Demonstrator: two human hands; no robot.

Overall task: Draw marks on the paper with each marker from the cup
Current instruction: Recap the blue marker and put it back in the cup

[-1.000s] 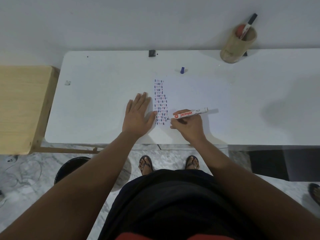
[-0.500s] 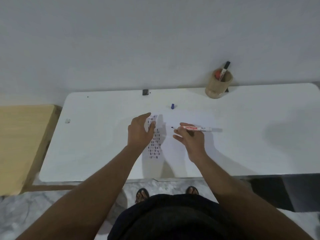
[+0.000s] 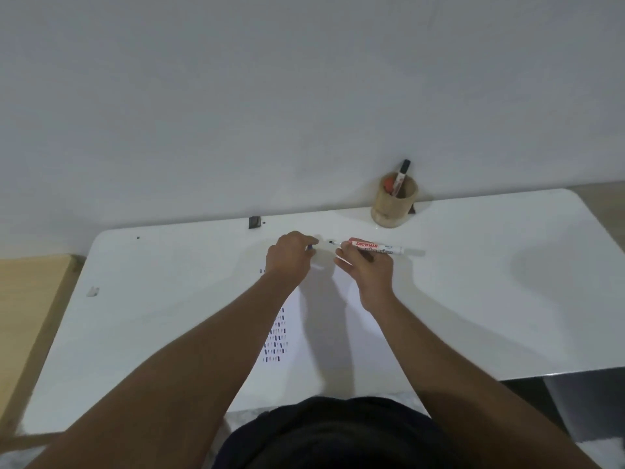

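My right hand holds a white marker with a red label, lying level with its uncapped tip pointing left. My left hand is closed beside that tip, fingers pinched on the small blue cap, of which only a sliver shows. Both hands hover over the far end of the white paper, which carries columns of short blue and red marks. The wooden cup stands at the table's back edge, holding a black-capped marker and a red-capped one.
The white table runs along a grey wall. A small black clip sits at its back edge and a small white scrap lies at the left. A wooden surface adjoins the table's left side.
My left hand left the paper, moved away from me to the blue cap and closed on it. My right hand lifted the marker off the paper towards the cap. The camera tilted upward.
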